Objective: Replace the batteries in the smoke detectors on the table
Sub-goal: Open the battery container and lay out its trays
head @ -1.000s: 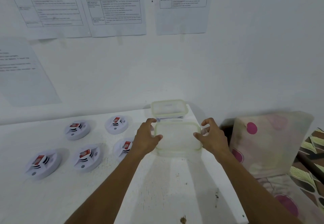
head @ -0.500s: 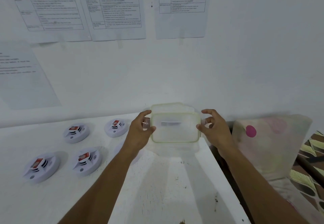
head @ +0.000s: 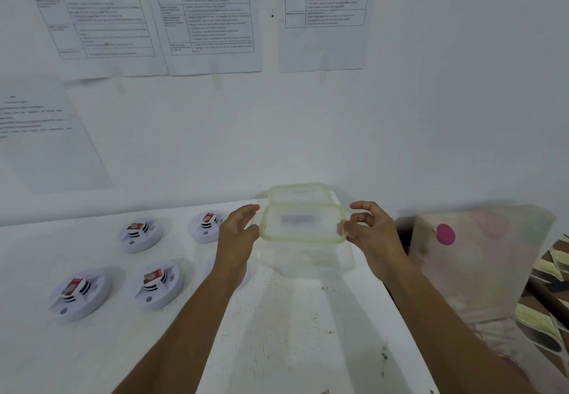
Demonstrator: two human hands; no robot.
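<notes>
By the tabletop's point(head: 308, 332) right edge, left hand point(head: 240, 235) and right hand point(head: 371, 232) pinch the lid point(head: 303, 224) above its box point(head: 308, 259); next, probably, lay it aside.

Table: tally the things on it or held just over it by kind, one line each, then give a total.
Smoke detectors: 5, the last mostly hidden behind the left forearm
Plastic boxes: 2
Total: 7

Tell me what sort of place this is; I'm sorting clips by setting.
Probably a makeshift work corner in a home: printed sheets taped to the wall, a white table, a patterned cushion beside it.
</notes>
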